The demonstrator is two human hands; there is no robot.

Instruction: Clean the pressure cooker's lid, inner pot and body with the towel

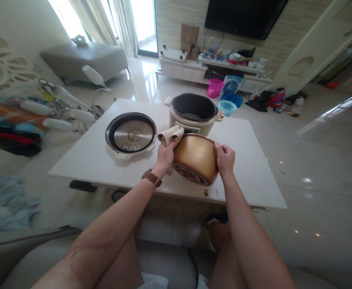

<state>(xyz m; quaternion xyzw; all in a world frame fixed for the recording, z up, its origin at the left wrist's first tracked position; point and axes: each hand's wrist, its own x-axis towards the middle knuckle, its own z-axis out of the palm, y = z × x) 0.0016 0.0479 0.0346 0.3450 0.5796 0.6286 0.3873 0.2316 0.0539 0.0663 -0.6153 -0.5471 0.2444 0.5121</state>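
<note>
A: How many vessels were on hand?
B: One inner pot (195, 158), round, golden-sided and smooth with a slight sheen. It was located just in front of the cooker body (194, 108), tilted, its dark-ringed underside towards the person.

A: How was it held?
B: By two hands. The right hand (225, 158) had its fingers clamped on the rim. The left hand (165, 155) had its fingers closed around one cloth (170, 136), beige, folded and soft-looking, against the pot's other side. Whether the base touched the table (248, 172) could not be told.

A: And the cooker body itself?
B: One, cylindrical, cream outside, dark within, two side handles, a panel in front.

A: Lids?
B: One lid (130, 134), left of the cooker body, inner face up: a brushed-looking metal disc, black rim, cream projections.

A: Small pieces?
B: Two, nearer the person than the cooker body: one brown scrap (206, 192) and one clear piece (216, 192), both too small to identify.

A: Beyond the cooker body?
B: Two baskets, one pink basket (215, 88) and one pale-blue basket (227, 106) with pierced sides; farther back, three cardboard boxes (189, 34), brown and stacked.
</note>
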